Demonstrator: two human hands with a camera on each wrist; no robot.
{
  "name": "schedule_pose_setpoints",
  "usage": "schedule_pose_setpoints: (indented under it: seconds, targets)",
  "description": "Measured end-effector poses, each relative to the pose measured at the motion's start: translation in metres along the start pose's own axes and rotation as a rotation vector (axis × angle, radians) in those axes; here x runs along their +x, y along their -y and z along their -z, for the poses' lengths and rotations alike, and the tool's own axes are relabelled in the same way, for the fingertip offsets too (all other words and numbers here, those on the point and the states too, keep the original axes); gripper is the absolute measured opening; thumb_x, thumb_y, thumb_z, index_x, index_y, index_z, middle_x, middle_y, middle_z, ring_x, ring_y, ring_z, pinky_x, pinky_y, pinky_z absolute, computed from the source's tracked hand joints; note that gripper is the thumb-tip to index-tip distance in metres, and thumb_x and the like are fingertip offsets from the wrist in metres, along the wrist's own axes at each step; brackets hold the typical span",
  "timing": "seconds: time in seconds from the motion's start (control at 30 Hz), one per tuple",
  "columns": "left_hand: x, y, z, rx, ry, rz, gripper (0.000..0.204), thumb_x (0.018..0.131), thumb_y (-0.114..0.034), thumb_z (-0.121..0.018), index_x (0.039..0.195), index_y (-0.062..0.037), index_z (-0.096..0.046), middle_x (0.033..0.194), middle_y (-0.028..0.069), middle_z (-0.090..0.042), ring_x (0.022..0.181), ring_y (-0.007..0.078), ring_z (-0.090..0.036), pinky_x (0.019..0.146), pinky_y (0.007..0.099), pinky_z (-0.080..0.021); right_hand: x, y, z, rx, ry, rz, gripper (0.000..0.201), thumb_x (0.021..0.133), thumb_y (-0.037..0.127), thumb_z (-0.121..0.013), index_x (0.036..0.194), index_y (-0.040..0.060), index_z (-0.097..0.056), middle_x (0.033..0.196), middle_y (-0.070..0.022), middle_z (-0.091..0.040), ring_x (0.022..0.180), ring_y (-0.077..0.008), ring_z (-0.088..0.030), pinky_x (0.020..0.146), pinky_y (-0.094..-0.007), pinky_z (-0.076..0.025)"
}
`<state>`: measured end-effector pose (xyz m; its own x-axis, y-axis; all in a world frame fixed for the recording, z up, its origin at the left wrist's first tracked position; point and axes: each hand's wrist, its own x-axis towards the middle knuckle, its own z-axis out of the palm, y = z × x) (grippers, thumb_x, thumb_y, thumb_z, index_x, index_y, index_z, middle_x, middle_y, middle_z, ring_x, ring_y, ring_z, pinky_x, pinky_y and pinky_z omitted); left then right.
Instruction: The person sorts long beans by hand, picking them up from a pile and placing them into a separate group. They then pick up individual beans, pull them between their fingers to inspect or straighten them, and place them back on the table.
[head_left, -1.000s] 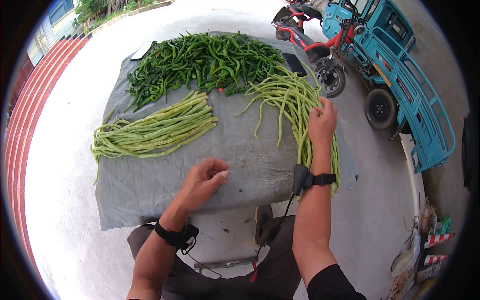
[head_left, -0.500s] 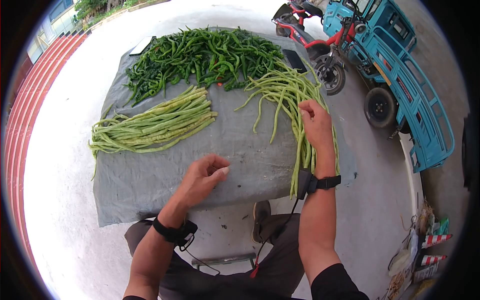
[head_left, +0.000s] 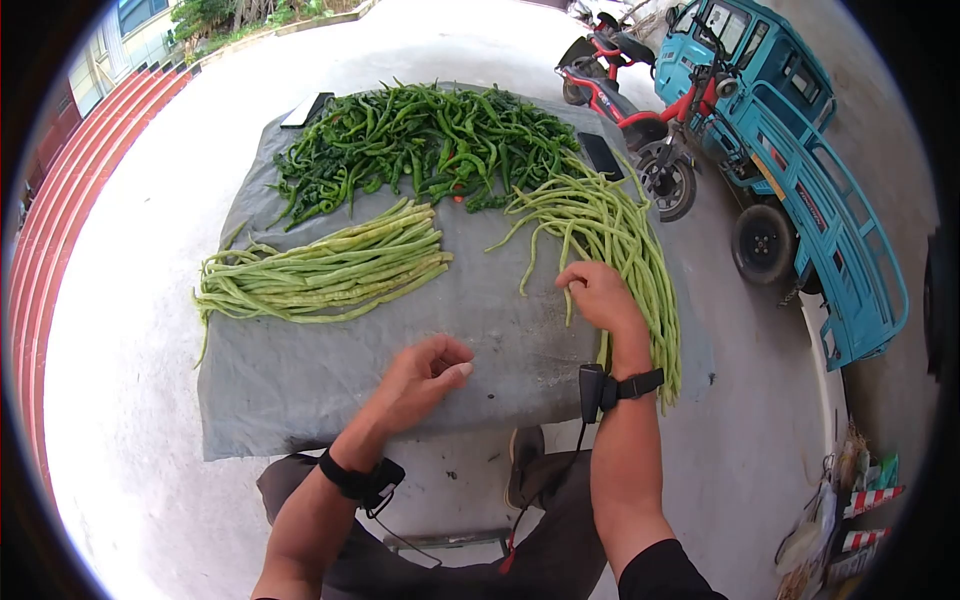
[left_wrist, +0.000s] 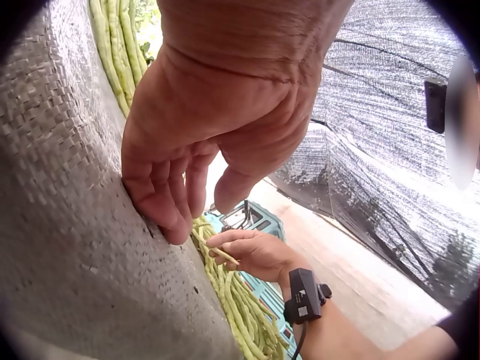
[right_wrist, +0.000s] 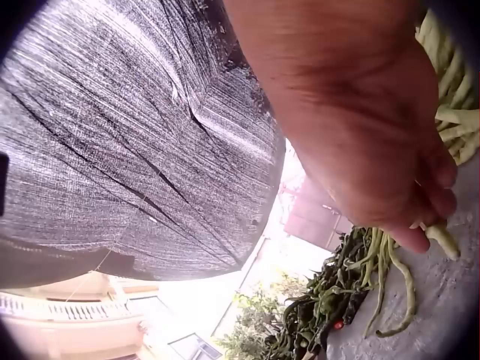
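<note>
Your right hand (head_left: pixel 603 298) | shifted left and nearer you | from the right-hand bean pile's (head_left: pixel 640 240) right side to its left edge

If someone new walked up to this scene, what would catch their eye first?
Probably the heap of green peppers along the table's far edge. Next, the long beans: one bundle at left and another at right, beside the right hand. Beyond the far right corner stands a bright blue cart.
</note>
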<state>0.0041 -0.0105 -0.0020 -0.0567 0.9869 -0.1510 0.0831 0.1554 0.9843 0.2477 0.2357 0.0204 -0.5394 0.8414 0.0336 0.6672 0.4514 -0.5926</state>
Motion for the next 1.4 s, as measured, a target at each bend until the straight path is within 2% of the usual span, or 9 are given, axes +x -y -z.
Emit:
schedule_pose_setpoints:
  seconds: [0.17,0.33,0.43,0.67,0.77,1.0,1.3,1.33,1.4]
  targets:
    - [0.000,0.004,0.002,0.015,0.001,-0.017,0.028,0.103,-0.022,-0.071,0.121,-0.0006,-0.068,0.104,0.0009,-0.071,0.095,0.0102,-0.067,0.086,0.0287,-0.053,0.000,0.018,0.023,0.294,0.088,-0.064,0.024,0.097,0.003,-0.061,0.113,0.0021,-0.078,0.110,-0.0085,-0.076,0.097,-0.0151,-0.072,0.079,-0.0328,-0.056]
    - [-0.002,0.003,0.000,0.004,-0.007,-0.007,0.029,0.103,-0.022,-0.071,0.122,0.0000,-0.068,0.108,0.0028,-0.071,0.095,0.0119,-0.068,0.085,0.0294,-0.054,0.019,0.032,0.010,0.988,-0.388,0.236,0.052,0.105,0.004,-0.059,0.156,0.0104,-0.053,0.133,-0.0149,-0.071,0.108,-0.0192,-0.073,0.086,-0.0319,-0.058]
    - [-0.003,0.003,-0.001,-0.012,-0.010,-0.002,0.030,0.103,-0.021,-0.070,0.123,0.0005,-0.067,0.109,0.0037,-0.071,0.096,0.0127,-0.068,0.085,0.0299,-0.054,0.017,0.047,0.007,1.121,-0.464,0.240,0.065,0.106,0.004,-0.057,0.167,0.0129,-0.037,0.140,-0.0190,-0.068,0.113,-0.0195,-0.073,0.089,-0.0310,-0.059]
    - [-0.004,0.001,-0.002,-0.012,-0.003,0.007,0.030,0.103,-0.021,-0.070,0.124,0.0008,-0.067,0.109,0.0040,-0.071,0.098,0.0130,-0.069,0.086,0.0304,-0.054,0.004,0.013,0.022,0.611,-0.096,-0.111,0.056,0.105,0.002,-0.055,0.160,0.0100,-0.048,0.132,-0.0182,-0.071,0.100,-0.0183,-0.074,0.080,-0.0321,-0.060]
    - [-0.004,-0.001,-0.003,0.012,-0.024,-0.025,0.029,0.103,-0.018,-0.070,0.122,0.0029,-0.068,0.106,0.0083,-0.072,0.093,0.0153,-0.067,0.084,0.0320,-0.055,0.006,-0.010,0.023,0.490,-0.367,0.051,0.047,0.103,0.001,-0.052,0.149,0.0083,-0.059,0.118,-0.0156,-0.074,0.085,-0.0186,-0.074,0.075,-0.0328,-0.060]
    - [-0.003,0.003,-0.005,-0.043,-0.016,-0.006,0.029,0.102,-0.017,-0.070,0.122,0.0038,-0.067,0.105,0.0074,-0.072,0.092,0.0142,-0.067,0.084,0.0308,-0.055,-0.019,-0.028,0.055,0.301,-0.636,-0.165,0.024,0.098,0.002,-0.056,0.118,0.0019,-0.068,0.098,-0.0107,-0.076,0.076,-0.0168,-0.072,0.065,-0.0327,-0.059]
    - [0.000,0.000,-0.008,0.029,-0.028,-0.009,0.027,0.102,-0.017,-0.071,0.120,0.0030,-0.069,0.105,0.0073,-0.073,0.091,0.0136,-0.067,0.083,0.0305,-0.055,-0.015,-0.029,0.033,0.253,-0.290,-0.339,0.030,0.098,0.008,-0.056,0.125,0.0061,-0.069,0.096,-0.0173,-0.076,0.078,-0.0268,-0.076,0.072,-0.0428,-0.060]
    - [0.000,0.000,-0.007,0.032,-0.026,-0.009,0.027,0.102,-0.017,-0.071,0.120,0.0029,-0.069,0.105,0.0072,-0.073,0.091,0.0136,-0.067,0.083,0.0305,-0.055,-0.003,-0.060,0.022,0.090,-0.302,-0.223,0.038,0.100,0.006,-0.056,0.136,0.0049,-0.065,0.093,-0.0137,-0.072,0.069,-0.0211,-0.073,0.057,-0.0370,-0.060]
    - [0.000,0.003,-0.006,0.025,-0.024,-0.015,0.027,0.102,-0.017,-0.071,0.120,0.0028,-0.069,0.105,0.0070,-0.073,0.091,0.0135,-0.067,0.083,0.0303,-0.055,0.006,-0.073,0.013,0.015,-0.353,-0.162,0.038,0.100,0.007,-0.056,0.137,0.0054,-0.065,0.090,-0.0140,-0.072,0.068,-0.0212,-0.073,0.057,-0.0366,-0.061]
